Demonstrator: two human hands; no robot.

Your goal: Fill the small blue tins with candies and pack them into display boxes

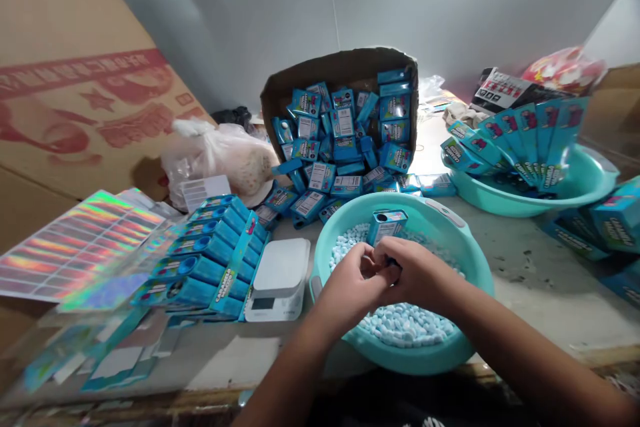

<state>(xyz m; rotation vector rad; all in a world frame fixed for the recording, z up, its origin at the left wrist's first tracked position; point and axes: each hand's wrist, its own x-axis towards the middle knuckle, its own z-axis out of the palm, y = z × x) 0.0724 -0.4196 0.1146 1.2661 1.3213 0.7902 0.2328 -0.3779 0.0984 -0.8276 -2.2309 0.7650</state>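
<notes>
My left hand and my right hand meet over a turquoise basin, fingers curled together. Between them only a small dark bit shows; the fingers hide the rest of what they hold. Pale blue candies fill the bottom of this basin. Just beyond my fingers, a small blue box with a round opening in its top stands upright among the candies.
Behind the basin, a tipped cardboard box spills many blue boxes. To the left are a white scale, a row of blue boxes and shiny sticker sheets. Another turquoise basin at right holds fanned blue cartons.
</notes>
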